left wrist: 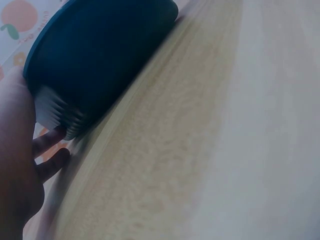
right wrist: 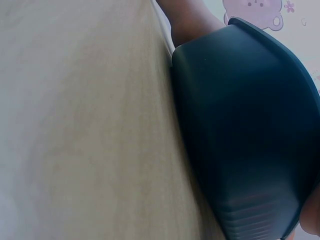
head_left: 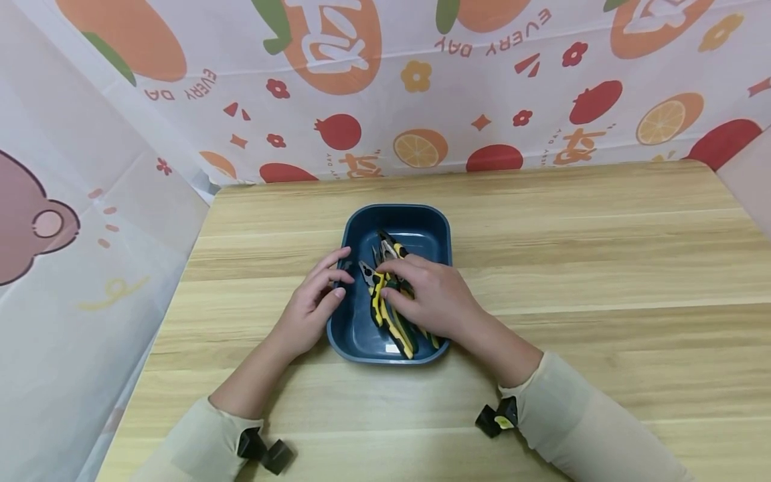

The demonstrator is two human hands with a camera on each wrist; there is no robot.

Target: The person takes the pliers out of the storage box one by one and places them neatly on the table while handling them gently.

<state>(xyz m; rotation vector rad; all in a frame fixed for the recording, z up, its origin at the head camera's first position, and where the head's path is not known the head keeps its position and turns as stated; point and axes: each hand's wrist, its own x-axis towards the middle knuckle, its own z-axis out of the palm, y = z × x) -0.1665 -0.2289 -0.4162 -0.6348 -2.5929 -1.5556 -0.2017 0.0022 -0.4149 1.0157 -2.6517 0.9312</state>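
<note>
A dark blue plastic bin (head_left: 353,345) stands on the table with several pliers inside. One pair of pliers (head_left: 394,328) with yellow and black handles lies along the middle, its jaws toward the far left. Other pliers (head_left: 387,249) lie beside it, partly under my right hand. My right hand (head_left: 430,294) reaches over the bin's right wall, and its thumb and index finger pinch at the pliers' handles. My left hand (head_left: 310,311) holds the bin's left rim, with fingertips over the edge. In the left wrist view, two of its fingers (left wrist: 52,162) rest low by the ribbed outer wall.
The wooden table (head_left: 602,281) extends well to the right of the bin. A fruit-printed cloth (head_left: 385,100) hangs along the far edge, and another pale cloth (head_left: 78,348) hangs at the left. Small black devices (head_left: 265,452) are strapped at both sleeve cuffs.
</note>
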